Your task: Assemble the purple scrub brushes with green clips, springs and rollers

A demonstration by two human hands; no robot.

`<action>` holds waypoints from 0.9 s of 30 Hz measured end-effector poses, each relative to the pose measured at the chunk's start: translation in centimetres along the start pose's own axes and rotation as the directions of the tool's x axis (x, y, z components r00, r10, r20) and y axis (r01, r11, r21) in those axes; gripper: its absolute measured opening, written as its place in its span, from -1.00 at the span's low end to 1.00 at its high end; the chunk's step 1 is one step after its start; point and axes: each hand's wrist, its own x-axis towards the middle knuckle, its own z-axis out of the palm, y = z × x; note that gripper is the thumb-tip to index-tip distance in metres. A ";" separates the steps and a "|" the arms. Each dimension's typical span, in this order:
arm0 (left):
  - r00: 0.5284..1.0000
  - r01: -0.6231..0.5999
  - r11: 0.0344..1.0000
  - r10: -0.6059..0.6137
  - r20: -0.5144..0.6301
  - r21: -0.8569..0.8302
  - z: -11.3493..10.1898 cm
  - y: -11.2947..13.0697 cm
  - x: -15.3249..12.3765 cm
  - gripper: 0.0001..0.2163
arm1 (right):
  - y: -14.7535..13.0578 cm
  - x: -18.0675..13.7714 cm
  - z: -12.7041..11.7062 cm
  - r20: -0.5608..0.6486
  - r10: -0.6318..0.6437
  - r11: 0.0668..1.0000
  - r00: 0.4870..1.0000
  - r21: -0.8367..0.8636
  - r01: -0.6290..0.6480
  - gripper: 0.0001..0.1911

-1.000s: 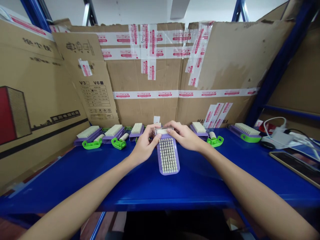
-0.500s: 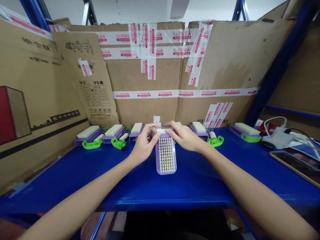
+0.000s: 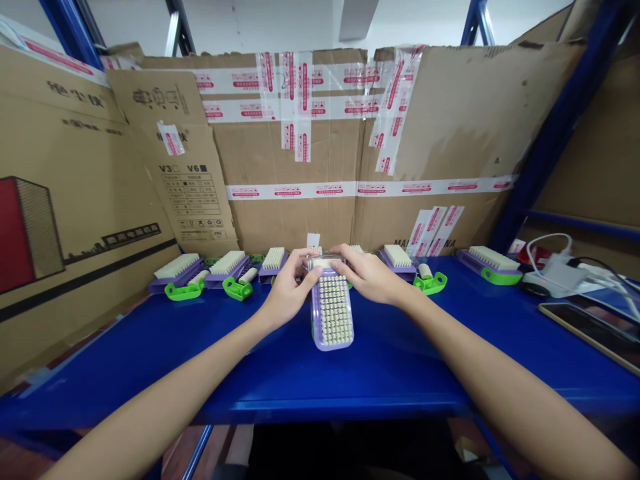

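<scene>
A purple brush (image 3: 336,312) with rows of cream bristle tufts is held up in front of me, bristle side toward me. My left hand (image 3: 294,283) grips its upper left corner between thumb and fingers. At the upper right corner my right hand (image 3: 367,273) pinches it the same way. A clear cover seems to sit over the brush's top end, partly hidden by my thumbs. Behind it, along the back of the blue table (image 3: 240,373), lie more purple brushes (image 3: 227,262) with bristles up. Beside some are green handle pieces (image 3: 237,289) with cream rollers (image 3: 249,274).
Taped cardboard sheets (image 3: 290,157) wall off the back, and a cardboard panel (image 3: 75,200) stands on the left. At the right are a brush with a green end (image 3: 493,260), a white charger with cables (image 3: 556,275) and a phone (image 3: 590,333).
The brush has tilted slightly in my hands, so its left side edge shows more. Both hands keep nearly the same place and grip.
</scene>
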 end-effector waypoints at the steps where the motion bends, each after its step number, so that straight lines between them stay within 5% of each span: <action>1: 1.000 0.013 1.000 -0.013 0.008 -0.012 0.0 0.0 0.0 -0.69 | 0.0 0.0 0.0 -0.006 -0.004 1.000 1.000 0.002 0.004 -0.58; 11: 1.000 -0.002 0.999 0.001 0.023 0.049 -0.2 0.2 -0.2 -0.78 | -0.2 -0.1 0.6 -0.031 -0.038 0.998 0.999 0.047 0.039 -0.61; 22: 0.965 -0.109 0.980 0.144 -0.218 0.167 -0.9 0.1 0.4 -0.81 | -0.6 -0.2 1.8 -0.045 0.010 0.926 0.999 0.378 0.008 -0.44; 27: 0.907 -0.098 0.970 0.179 -0.380 0.223 -1.8 -0.1 0.9 -0.81 | -1.3 -0.6 2.5 -0.012 -0.044 0.937 0.999 0.347 0.046 -0.22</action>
